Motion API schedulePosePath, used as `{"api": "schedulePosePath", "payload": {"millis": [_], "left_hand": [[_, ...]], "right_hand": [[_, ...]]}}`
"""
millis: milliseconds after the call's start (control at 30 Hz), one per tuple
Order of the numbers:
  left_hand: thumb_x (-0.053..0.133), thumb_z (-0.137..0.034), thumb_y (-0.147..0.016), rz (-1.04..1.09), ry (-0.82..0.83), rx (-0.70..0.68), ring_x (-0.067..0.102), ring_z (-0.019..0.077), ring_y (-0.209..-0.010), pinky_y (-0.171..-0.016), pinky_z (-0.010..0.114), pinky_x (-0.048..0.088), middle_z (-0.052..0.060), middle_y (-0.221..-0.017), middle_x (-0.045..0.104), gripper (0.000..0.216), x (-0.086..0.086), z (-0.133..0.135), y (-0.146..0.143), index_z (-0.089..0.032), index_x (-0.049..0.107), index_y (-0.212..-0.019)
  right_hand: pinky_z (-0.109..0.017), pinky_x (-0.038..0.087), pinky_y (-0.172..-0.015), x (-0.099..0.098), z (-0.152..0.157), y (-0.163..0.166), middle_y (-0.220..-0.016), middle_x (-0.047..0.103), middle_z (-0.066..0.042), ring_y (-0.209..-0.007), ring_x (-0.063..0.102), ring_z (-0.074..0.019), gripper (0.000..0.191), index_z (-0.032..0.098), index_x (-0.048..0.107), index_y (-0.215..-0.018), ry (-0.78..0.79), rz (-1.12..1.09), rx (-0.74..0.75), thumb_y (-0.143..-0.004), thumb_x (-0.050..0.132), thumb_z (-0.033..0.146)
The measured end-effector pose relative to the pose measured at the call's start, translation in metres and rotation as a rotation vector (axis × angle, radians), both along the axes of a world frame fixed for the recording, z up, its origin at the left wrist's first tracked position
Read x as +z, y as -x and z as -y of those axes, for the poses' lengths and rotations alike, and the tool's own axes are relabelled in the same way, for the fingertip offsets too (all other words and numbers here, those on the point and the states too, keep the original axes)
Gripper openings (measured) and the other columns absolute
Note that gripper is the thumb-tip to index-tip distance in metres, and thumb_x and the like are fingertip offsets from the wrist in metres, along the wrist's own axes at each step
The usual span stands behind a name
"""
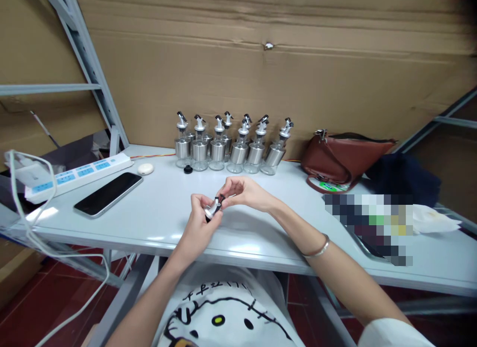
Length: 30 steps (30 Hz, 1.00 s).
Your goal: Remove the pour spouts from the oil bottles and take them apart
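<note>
Above the front part of the table, my left hand (201, 221) is closed around a silver and black pourer spout (213, 208). The fingertips of my right hand (241, 192) pinch the black tip of that same spout from the right. Beyond my hands stand several glass oil bottles (217, 150) with steel sleeves, each topped with a similar spout. One bottle at the right end (274, 155) looks tilted. A small black cap (188, 169) lies on the table in front of the bottles.
A phone (109, 194), a white power strip (80, 175) and a round white case (145, 168) lie on the left of the white table (156, 227). At right are a brown handbag (345, 155), a pixelated item and white tissue (434, 219). Cardboard (208, 73) stands behind.
</note>
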<state>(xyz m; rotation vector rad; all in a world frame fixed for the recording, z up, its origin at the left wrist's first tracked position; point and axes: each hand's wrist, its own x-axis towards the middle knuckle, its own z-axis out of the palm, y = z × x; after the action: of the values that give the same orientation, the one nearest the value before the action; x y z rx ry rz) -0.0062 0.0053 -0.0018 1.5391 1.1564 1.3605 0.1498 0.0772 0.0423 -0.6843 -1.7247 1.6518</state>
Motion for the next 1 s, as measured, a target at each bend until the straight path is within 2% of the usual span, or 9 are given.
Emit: {"api": "schedulePosePath", "payload": {"millis": [167,333,533,633,667,800,900,933,1000], "left_hand": [[0.052,-0.022,-0.078,0.043,-0.073,-0.042,0.045,0.012,-0.087,-0.08,0.025,0.038,0.0,-0.09,0.036,0.027,0.001,0.002,-0.001,-0.023,0.026,-0.086],[0.055,-0.028,-0.081,0.017,-0.024,-0.197,0.047,0.0095,-0.08,-0.072,0.023,0.04,0.0,-0.099,0.039,0.038,0.005,0.003,-0.001,-0.027,0.023,-0.099],[0.062,-0.036,-0.077,-0.117,-0.047,-0.263,0.05,0.0131,-0.09,-0.082,0.028,0.041,0.004,-0.109,0.038,0.051,0.029,-0.009,0.005,-0.026,0.021,-0.108],[0.053,-0.041,-0.081,-0.114,-0.092,-0.327,0.05,0.0161,-0.095,-0.082,0.031,0.043,0.007,-0.108,0.041,0.04,0.049,-0.037,0.011,-0.024,0.027,-0.107],[0.047,-0.04,-0.084,-0.096,-0.123,-0.278,0.05,0.0163,-0.095,-0.082,0.032,0.043,0.007,-0.107,0.042,0.032,0.058,-0.05,0.013,-0.023,0.029,-0.104],[0.046,-0.023,-0.081,-0.168,-0.321,0.156,0.05,0.0169,-0.1,-0.09,0.035,0.04,0.007,-0.103,0.046,0.019,0.109,-0.116,0.02,-0.019,0.036,-0.097],[0.044,-0.014,-0.081,-0.493,-0.493,0.348,0.045,0.0197,-0.112,-0.098,0.035,0.034,0.014,-0.118,0.046,0.026,0.152,-0.162,0.016,-0.014,0.042,-0.108],[0.042,-0.013,-0.082,-0.641,-0.474,0.356,0.045,0.0212,-0.114,-0.099,0.036,0.033,0.015,-0.121,0.047,0.03,0.164,-0.175,0.012,-0.013,0.043,-0.112],[0.043,-0.012,-0.081,-1.002,-0.275,0.303,0.045,0.0259,-0.117,-0.098,0.041,0.033,0.017,-0.123,0.05,0.034,0.179,-0.197,0.003,-0.012,0.048,-0.115]], "right_hand": [[-0.022,0.049,-0.071,0.009,0.003,-0.003,-0.076,0.068,0.002,-0.071,0.062,-0.0083,0.029,0.016,0.064,-0.082,-0.039,-0.003,0.07,-0.057,0.078,0.01],[-0.023,0.047,-0.072,0.007,-0.001,-0.01,-0.082,0.068,-0.001,-0.073,0.062,-0.0087,0.023,0.014,0.067,-0.082,0.051,0.016,0.196,-0.062,0.077,0.018],[-0.024,0.046,-0.074,0.008,-0.002,-0.01,-0.079,0.065,0.0,-0.074,0.06,-0.0095,0.029,0.015,0.066,-0.077,0.109,-0.141,0.1,-0.055,0.082,0.023],[-0.025,0.046,-0.075,0.014,-0.002,-0.012,-0.077,0.064,0.001,-0.074,0.059,-0.0101,0.028,0.017,0.066,-0.076,0.109,-0.188,-0.013,-0.055,0.082,0.024],[-0.025,0.047,-0.074,0.017,-0.004,-0.014,-0.077,0.064,0.001,-0.073,0.059,-0.0102,0.027,0.017,0.067,-0.076,0.101,-0.204,-0.059,-0.055,0.082,0.025],[-0.027,0.047,-0.071,0.023,-0.012,-0.024,-0.075,0.064,0.001,-0.066,0.056,-0.0094,0.027,0.019,0.067,-0.079,0.043,-0.267,-0.27,-0.057,0.08,0.029],[-0.028,0.047,-0.073,0.025,-0.019,-0.032,-0.074,0.063,0.001,-0.064,0.055,-0.0087,0.029,0.02,0.069,-0.084,0.014,-0.279,-0.389,-0.059,0.078,0.031],[-0.028,0.047,-0.073,0.025,-0.022,-0.035,-0.075,0.063,0.001,-0.066,0.055,-0.0089,0.029,0.02,0.07,-0.085,0.01,-0.277,-0.413,-0.06,0.078,0.031],[-0.028,0.047,-0.074,0.025,-0.025,-0.04,-0.078,0.063,0.001,-0.07,0.055,-0.0097,0.03,0.021,0.07,-0.085,0.004,-0.276,-0.447,-0.059,0.078,0.032]]}}
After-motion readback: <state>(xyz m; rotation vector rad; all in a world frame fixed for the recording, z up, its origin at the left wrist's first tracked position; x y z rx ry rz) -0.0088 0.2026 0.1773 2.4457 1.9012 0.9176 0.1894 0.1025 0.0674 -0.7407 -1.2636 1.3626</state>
